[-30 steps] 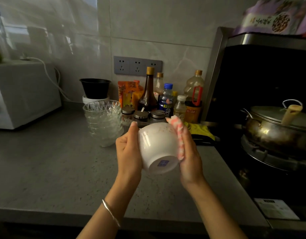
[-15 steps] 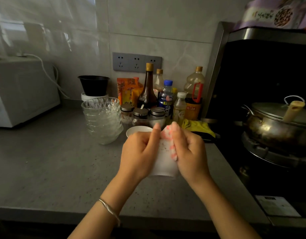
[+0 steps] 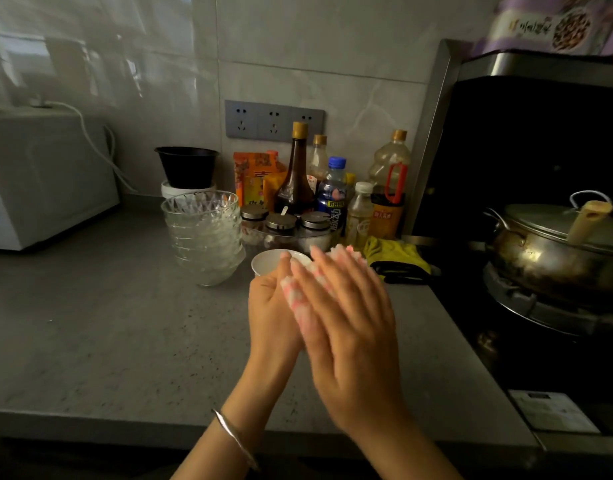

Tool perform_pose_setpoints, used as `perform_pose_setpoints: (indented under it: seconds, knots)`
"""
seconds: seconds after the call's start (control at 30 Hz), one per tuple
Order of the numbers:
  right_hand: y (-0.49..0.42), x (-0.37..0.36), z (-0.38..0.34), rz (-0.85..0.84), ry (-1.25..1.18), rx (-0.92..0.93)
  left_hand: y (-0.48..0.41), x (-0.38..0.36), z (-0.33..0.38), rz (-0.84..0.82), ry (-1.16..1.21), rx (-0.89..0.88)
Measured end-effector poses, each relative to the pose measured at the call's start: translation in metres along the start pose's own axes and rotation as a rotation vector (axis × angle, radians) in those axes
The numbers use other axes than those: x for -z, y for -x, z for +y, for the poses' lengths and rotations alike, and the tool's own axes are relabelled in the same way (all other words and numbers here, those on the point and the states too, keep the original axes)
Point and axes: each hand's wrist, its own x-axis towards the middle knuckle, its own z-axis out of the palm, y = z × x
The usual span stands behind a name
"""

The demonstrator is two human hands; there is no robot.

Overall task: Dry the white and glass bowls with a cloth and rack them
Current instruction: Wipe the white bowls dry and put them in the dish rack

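Fingers of both hands lie straight and close together, none curled. The left hand and the right hand are set palm to palm, the right one over the left. Between the palms they press a pink and white cloth, which shows along the gap between the hands and again past the right fingertips. Neither hand holds a bowl. A thin bracelet sits on the left wrist.

Just behind the fingertips, a white bowl stands upright on the grey tabletop, its near side hidden by the hands. Whether the hands touch it I cannot tell. To its left, just beside it, stands a stack of glass bowls nested one in another.

Behind these are three round metal-lidded jars, a cluster of bottles and an orange packet against the tiled wall under a grey socket strip. A black bowl sits on a white container behind the glass stack. A yellow rag lies right of the hands, a lidded metal pot stands on the stove beyond it, and a white appliance is far left.
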Motion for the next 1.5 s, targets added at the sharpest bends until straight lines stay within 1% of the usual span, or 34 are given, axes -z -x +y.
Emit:
perform_pose_setpoints:
  seconds: [0.03, 0.07, 0.17, 0.2, 0.3, 0.33, 0.37, 0.47, 0.53, 0.6, 0.67, 0.73, 0.77, 0.83, 0.9, 0.97, 1.03, 1.13, 1.17, 1.23, 1.3, 1.33, 1.4, 1.43, 1.47, 1.5]
  knots:
    - [-0.006, 0.003, 0.003, 0.016, -0.061, -0.049, -0.001, -0.002, 0.001, 0.023, -0.032, -0.029]
    - [-0.012, 0.005, 0.006, 0.027, -0.182, -0.120, -0.001, -0.003, 0.004, 0.067, -0.031, -0.027]
    - [-0.019, 0.009, 0.017, -0.004, -0.721, -0.417, -0.002, -0.004, 0.013, 0.184, 0.047, 0.058]
    - [-0.018, 0.010, 0.019, -0.021, -0.839, -0.502, 0.001, -0.004, 0.015, 0.207, 0.073, 0.090]
    - [-0.015, 0.009, 0.019, -0.038, -1.003, -0.644, 0.006, -0.005, 0.020, 0.273, 0.187, 0.215]
    - [-0.015, 0.009, 0.019, -0.032, -1.042, -0.665, 0.007, -0.005, 0.021, 0.277, 0.212, 0.243]
    - [-0.015, 0.008, 0.020, -0.018, -1.061, -0.678, 0.007, -0.005, 0.021, 0.247, 0.212, 0.251]
    - [-0.018, 0.011, 0.020, 0.040, -1.094, -0.739, 0.007, -0.003, 0.026, 0.146, 0.129, 0.268]
    - [-0.022, 0.016, 0.022, 0.089, -1.111, -0.765, -0.001, 0.004, 0.022, 0.081, -0.021, 0.248]
    - [-0.027, 0.021, 0.024, 0.167, -1.078, -0.754, -0.010, 0.011, 0.018, -0.043, -0.212, 0.212]
    - [-0.033, 0.024, 0.027, 0.240, -0.999, -0.704, -0.017, 0.019, 0.014, -0.194, -0.374, 0.221]
    - [-0.036, 0.026, 0.029, 0.282, -0.946, -0.619, -0.021, 0.028, 0.015, -0.357, -0.450, 0.351]
    - [-0.036, 0.025, 0.030, 0.278, -0.896, -0.543, -0.022, 0.033, 0.015, -0.467, -0.437, 0.454]
    - [-0.031, 0.020, 0.035, 0.254, -0.731, -0.369, -0.023, 0.040, 0.016, -0.659, -0.276, 0.656]
    - [-0.025, 0.014, 0.038, 0.229, -0.582, -0.219, -0.025, 0.044, 0.017, -0.744, -0.102, 0.781]
    - [-0.020, 0.010, 0.041, 0.192, -0.526, -0.132, -0.025, 0.044, 0.019, -0.719, 0.041, 0.845]
    - [-0.016, 0.010, 0.039, 0.157, -0.607, -0.127, -0.022, 0.043, 0.020, -0.626, 0.130, 0.808]
    - [-0.018, 0.019, 0.038, 0.174, -0.818, -0.288, -0.014, 0.040, 0.016, -0.449, 0.106, 0.585]
    - [-0.021, 0.024, 0.041, 0.168, -0.842, -0.295, -0.012, 0.039, 0.015, -0.416, 0.088, 0.524]
    - [-0.026, 0.033, 0.046, 0.112, -0.799, -0.220, -0.008, 0.038, 0.014, -0.377, 0.087, 0.441]
    - [-0.030, 0.038, 0.046, 0.015, -0.655, -0.127, -0.004, 0.036, 0.013, -0.348, 0.097, 0.363]
    - [-0.030, 0.038, 0.045, -0.052, -0.524, -0.072, -0.002, 0.034, 0.012, -0.336, 0.108, 0.336]
    - [-0.029, 0.034, 0.046, -0.178, -0.140, 0.069, 0.001, 0.030, 0.009, -0.317, 0.127, 0.313]
    - [-0.028, 0.032, 0.048, -0.213, 0.020, 0.138, 0.003, 0.029, 0.007, -0.311, 0.122, 0.298]
    - [-0.027, 0.031, 0.050, -0.234, 0.104, 0.182, 0.004, 0.027, 0.005, -0.301, 0.113, 0.287]
    - [-0.026, 0.031, 0.052, -0.238, 0.132, 0.205, 0.005, 0.027, 0.004, -0.290, 0.113, 0.285]
